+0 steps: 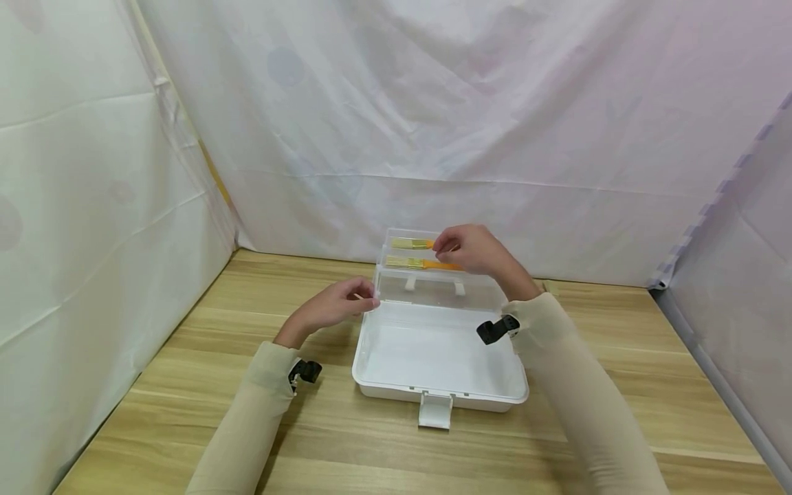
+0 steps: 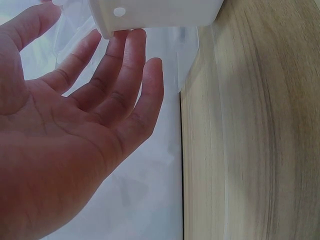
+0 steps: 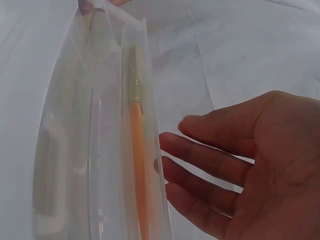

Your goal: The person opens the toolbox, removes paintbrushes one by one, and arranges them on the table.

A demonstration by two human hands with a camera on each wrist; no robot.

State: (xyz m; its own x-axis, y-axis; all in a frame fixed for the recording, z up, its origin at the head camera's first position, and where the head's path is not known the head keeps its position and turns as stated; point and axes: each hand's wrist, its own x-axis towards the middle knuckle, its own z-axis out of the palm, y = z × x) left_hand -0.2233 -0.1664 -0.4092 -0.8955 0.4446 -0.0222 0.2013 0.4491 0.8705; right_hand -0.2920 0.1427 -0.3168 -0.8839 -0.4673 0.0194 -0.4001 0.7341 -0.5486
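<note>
A white storage box (image 1: 433, 354) stands unfolded on the table, its bottom compartment facing up. Behind it rise clear tiered trays (image 1: 427, 292). Two flat paintbrushes with orange handles lie in them: an upper brush (image 1: 411, 243) and a lower brush (image 1: 405, 262). My right hand (image 1: 473, 249) is over the handle ends. In the right wrist view, its loosely bent fingertips touch the outer wall of a clear tray (image 3: 107, 150), beside a brush (image 3: 136, 130) lying inside. At the box's back left corner, my left hand (image 1: 334, 302) has relaxed fingers, the tips touching a white edge (image 2: 150, 15).
A flap latch (image 1: 436, 411) hangs open at the box's front. The wood-grain table (image 1: 297, 440) extends on both sides. White cloth (image 1: 433, 137) hangs close behind the trays, with more cloth walls left and right. Black wrist cameras (image 1: 306, 371) sit on both sleeves.
</note>
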